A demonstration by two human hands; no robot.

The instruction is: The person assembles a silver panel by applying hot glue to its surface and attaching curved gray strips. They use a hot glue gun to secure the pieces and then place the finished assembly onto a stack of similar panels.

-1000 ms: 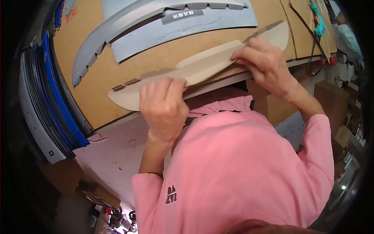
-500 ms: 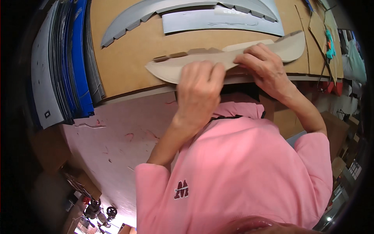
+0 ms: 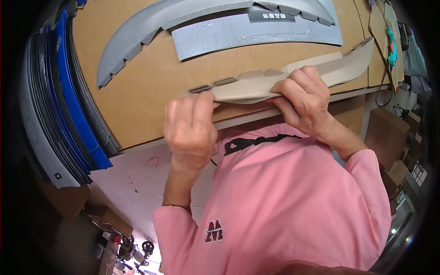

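I hold a long, curved beige piece with a notched edge over the brown cardboard-covered table. My left hand pinches its left end, fingers curled over the top edge. My right hand grips the middle, and the rest of the piece runs on up to the right. My pink sleeves and shirt fill the lower part of the view.
A grey curved piece with a toothed edge and a flat grey fabric panel lie on the table beyond my hands. Blue and grey curved sheets are stacked at the left. A cable and teal tool hang at the right.
The beige piece and both hands have come closer to the camera. The piece now looks folded or turned edge-on along its length. Both hands keep their grip.
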